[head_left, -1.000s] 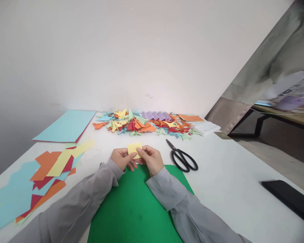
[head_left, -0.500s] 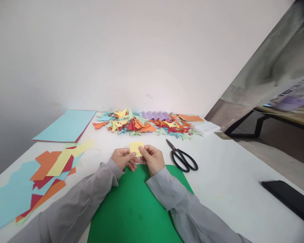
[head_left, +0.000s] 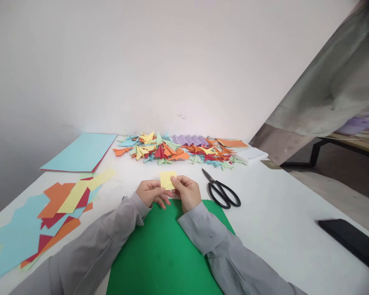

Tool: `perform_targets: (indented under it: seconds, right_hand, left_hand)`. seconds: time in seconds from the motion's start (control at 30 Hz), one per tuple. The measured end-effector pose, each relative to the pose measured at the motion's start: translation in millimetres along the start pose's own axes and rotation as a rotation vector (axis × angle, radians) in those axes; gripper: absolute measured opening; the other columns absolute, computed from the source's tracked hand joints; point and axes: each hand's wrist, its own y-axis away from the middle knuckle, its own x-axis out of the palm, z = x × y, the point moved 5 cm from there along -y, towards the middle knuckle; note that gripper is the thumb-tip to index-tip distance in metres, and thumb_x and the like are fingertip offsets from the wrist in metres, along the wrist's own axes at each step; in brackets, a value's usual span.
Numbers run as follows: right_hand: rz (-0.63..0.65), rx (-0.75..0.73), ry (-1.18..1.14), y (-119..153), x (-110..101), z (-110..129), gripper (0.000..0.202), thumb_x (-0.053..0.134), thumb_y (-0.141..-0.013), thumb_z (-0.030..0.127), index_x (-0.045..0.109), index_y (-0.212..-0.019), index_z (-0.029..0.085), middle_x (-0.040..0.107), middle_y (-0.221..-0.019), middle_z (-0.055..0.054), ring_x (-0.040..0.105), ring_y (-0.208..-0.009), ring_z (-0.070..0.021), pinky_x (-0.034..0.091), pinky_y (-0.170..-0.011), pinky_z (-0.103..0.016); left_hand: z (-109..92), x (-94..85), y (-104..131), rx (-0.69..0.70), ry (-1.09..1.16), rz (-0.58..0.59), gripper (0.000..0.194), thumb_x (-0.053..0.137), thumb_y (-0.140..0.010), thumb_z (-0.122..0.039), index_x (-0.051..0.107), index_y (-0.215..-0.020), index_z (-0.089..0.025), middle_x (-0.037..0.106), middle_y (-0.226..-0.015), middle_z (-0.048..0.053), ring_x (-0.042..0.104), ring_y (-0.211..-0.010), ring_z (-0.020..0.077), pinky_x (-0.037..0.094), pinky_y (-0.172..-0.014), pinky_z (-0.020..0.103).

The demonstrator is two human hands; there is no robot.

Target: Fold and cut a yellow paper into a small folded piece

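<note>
Between my two hands is a small yellow piece of paper [head_left: 167, 179], held upright over the far edge of a green sheet [head_left: 162, 250]. My right hand [head_left: 187, 192] pinches its right side, thumb in front. At the lower left corner, the thumb of my left hand [head_left: 149, 193] presses on the paper, its other fingers curled behind and below. Black-handled scissors [head_left: 220, 189] lie to the right of my right hand, blades pointing away. Beyond the hands spreads a pile of small folded paper planes [head_left: 162, 151] in several colours.
Coloured paper scraps [head_left: 55, 205] lie at the left, with a light blue sheet stack [head_left: 80, 152] behind them. Purple pleated paper [head_left: 190, 140] and orange paper [head_left: 233, 143] rest near the wall. A white packet [head_left: 251, 155] and a black phone-like slab [head_left: 352, 241] are on the right.
The yellow paper has shifted slightly right and up, and my right hand has moved a little to the right with it. Both hands still touch it.
</note>
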Motion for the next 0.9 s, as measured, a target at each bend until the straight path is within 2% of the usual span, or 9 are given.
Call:
perform_targets:
  seconds: [0.13, 0.27, 0.43, 0.53, 0.63, 0.9]
  right_hand:
    - [0.001, -0.049, 0.013, -1.3, -1.1, 2.1, 0.027, 0.069, -0.057, 0.039, 0.058, -0.056, 0.015, 0.052, -0.044, 0.005, 0.043, -0.036, -0.0058, 0.034, -0.037, -0.018]
    - [0.001, -0.089, 0.019, -1.5, -1.2, 4.6, 0.027, 0.069, -0.059, 0.039, 0.058, -0.055, 0.014, 0.052, -0.044, 0.005, 0.042, -0.035, -0.0051, 0.032, -0.036, -0.018]
    - [0.014, -0.091, 0.008, -0.6, -0.1, 5.2, 0.026, 0.069, -0.059, 0.039, 0.059, -0.057, 0.014, 0.054, -0.047, 0.004, 0.041, -0.035, -0.005, 0.032, -0.036, -0.018]
    - [0.01, -0.094, 0.005, -0.4, -0.5, 4.8, 0.027, 0.069, -0.059, 0.039, 0.058, -0.057, 0.015, 0.053, -0.047, 0.004, 0.041, -0.035, -0.0051, 0.032, -0.035, -0.019]
    - [0.003, -0.08, 0.012, -0.7, -1.1, 3.7, 0.027, 0.069, -0.058, 0.04, 0.058, -0.057, 0.015, 0.052, -0.047, 0.004, 0.041, -0.035, -0.0052, 0.032, -0.036, -0.019]
    - [-0.003, -0.03, 0.007, -0.9, -1.6, 3.2, 0.029, 0.07, -0.056, 0.04, 0.058, -0.054, 0.015, 0.051, -0.044, 0.005, 0.041, -0.035, -0.0054, 0.032, -0.036, -0.019]
  left_hand:
    - [-0.3, -0.5, -0.1, -0.002, 0.015, 0.011, 0.019, 0.062, -0.053, -0.017, 0.057, -0.068, -0.006, 0.066, -0.066, 0.013, 0.06, -0.046, 0.0179, 0.046, -0.038, 0.027]
    - [1.8, -1.5, -2.5, -0.011, 0.055, 0.056, 0.018, 0.054, -0.053, -0.014, 0.057, -0.069, -0.005, 0.066, -0.063, 0.014, 0.06, -0.046, 0.0196, 0.046, -0.039, 0.029]
    - [3.6, -3.0, -3.3, -0.035, 0.035, -0.007, 0.019, 0.06, -0.058, -0.025, 0.054, -0.062, -0.007, 0.063, -0.054, 0.011, 0.057, -0.04, 0.0175, 0.045, -0.036, 0.028]
    - [4.2, -2.7, -2.4, -0.031, -0.025, -0.052, 0.029, 0.068, -0.054, -0.033, 0.053, -0.059, -0.008, 0.061, -0.049, 0.006, 0.055, -0.036, 0.0143, 0.044, -0.033, 0.025]
    - [4.1, -1.4, -1.7, -0.005, -0.047, -0.048, 0.035, 0.072, -0.051, -0.038, 0.053, -0.059, -0.009, 0.061, -0.05, 0.005, 0.055, -0.036, 0.0131, 0.044, -0.033, 0.024]
    - [1.5, 3.0, 0.7, 0.008, -0.033, 0.0, 0.029, 0.068, -0.055, -0.033, 0.053, -0.06, -0.008, 0.062, -0.053, 0.007, 0.057, -0.039, 0.0143, 0.047, -0.037, 0.026]
